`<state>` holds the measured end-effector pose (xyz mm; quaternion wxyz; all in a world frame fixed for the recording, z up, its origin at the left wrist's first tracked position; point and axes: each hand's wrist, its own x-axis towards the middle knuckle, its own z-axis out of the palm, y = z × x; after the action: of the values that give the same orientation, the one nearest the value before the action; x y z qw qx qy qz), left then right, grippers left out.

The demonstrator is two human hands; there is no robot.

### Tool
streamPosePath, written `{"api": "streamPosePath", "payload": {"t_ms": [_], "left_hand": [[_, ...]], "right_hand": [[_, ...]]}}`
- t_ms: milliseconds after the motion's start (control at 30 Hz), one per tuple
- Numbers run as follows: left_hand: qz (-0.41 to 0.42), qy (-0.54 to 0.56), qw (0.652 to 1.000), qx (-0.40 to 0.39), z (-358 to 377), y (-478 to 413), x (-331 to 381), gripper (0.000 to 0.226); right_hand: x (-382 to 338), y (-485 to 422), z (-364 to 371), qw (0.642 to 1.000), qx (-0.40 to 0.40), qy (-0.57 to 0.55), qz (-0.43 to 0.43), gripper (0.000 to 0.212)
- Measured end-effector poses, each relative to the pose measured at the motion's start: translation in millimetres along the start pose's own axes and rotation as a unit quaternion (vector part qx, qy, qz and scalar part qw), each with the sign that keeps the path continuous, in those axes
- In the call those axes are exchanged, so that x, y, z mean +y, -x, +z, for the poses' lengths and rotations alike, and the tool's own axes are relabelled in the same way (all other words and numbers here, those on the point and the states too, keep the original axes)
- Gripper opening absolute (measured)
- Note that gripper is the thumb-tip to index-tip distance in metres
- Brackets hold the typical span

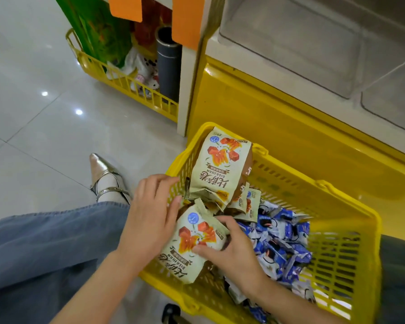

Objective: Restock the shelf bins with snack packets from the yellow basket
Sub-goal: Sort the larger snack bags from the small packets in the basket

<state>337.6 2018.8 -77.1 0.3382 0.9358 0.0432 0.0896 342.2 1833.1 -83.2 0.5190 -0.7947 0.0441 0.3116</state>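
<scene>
Hands meet on one cream snack packet printed with orange cubes, which lies tilted at the near left corner of the yellow basket, its lower end hanging out over the rim. The right hand has a grasping grip on it: thumb pressed on the printed face, fingers curled over the packet's right edge. The left hand covers the packet's left edge with curled fingers, its index fingertip at the top corner and its upper fingers on the basket rim; its thumb is hidden.

Just beyond both grips a second cream packet stands upside down against the basket's far left corner, and a smaller one leans beside it. Right of the right grip lies a heap of blue packets, filling the basket's middle.

Farther off, past the basket, the yellow shelf base carries clear shelf bins. Left of the left grip are a denim trouser leg and a silver pointed shoe on the tiled floor. Well beyond them a second yellow basket holds a grey cylinder.
</scene>
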Motion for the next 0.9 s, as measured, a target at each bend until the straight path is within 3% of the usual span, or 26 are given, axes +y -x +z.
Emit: {"api": "streamPosePath", "payload": {"t_ms": [67, 133, 167, 233, 333, 400, 433, 500, 567, 800, 900], "left_hand": [[-0.055, 0.152, 0.981, -0.105, -4, 7, 12, 0.041], [-0.176, 0.316, 0.911, -0.196, -7, 9, 17, 0.066], [-0.222, 0.351, 0.882, -0.221, -8, 7, 16, 0.078], [-0.268, 0.363, 0.863, -0.227, -11, 4, 14, 0.084], [-0.283, 0.324, 0.889, -0.158, -15, -4, 15, 0.075], [-0.279, 0.299, 0.907, -0.098, -16, -7, 18, 0.069], [-0.279, 0.288, 0.914, -0.067, -17, -9, 19, 0.067], [-0.286, 0.284, 0.915, -0.007, -22, -12, 21, 0.065], [-0.282, 0.286, 0.915, 0.031, -29, -14, 22, 0.064], [-0.263, 0.245, 0.933, 0.030, -36, -12, 28, 0.055], [-0.256, 0.217, 0.942, 0.002, -32, -8, 28, 0.042]], "right_hand": [[-8, 2, 2, 0.998, 0.017, -0.011, -0.052, 0.053], [-15, 1, -1, 0.995, 0.023, -0.060, -0.074, 0.052], [-18, 0, -3, 0.993, 0.025, -0.088, -0.080, 0.053], [-15, 0, -5, 0.985, 0.029, -0.139, -0.100, 0.053], [2, -3, -4, 0.972, 0.038, -0.213, -0.085, 0.036], [21, -8, -2, 0.977, 0.054, -0.202, -0.039, 0.020], [30, -12, -1, 0.986, 0.046, -0.159, -0.009, 0.020], [42, -17, 7, 0.996, -0.014, -0.077, 0.035, 0.041], [44, -18, 22, 0.996, -0.066, -0.056, 0.030, 0.050], [43, -16, 38, 0.989, -0.047, 0.108, -0.092, 0.056], [43, -16, 32, 0.984, -0.068, 0.137, -0.092, 0.054]]}}
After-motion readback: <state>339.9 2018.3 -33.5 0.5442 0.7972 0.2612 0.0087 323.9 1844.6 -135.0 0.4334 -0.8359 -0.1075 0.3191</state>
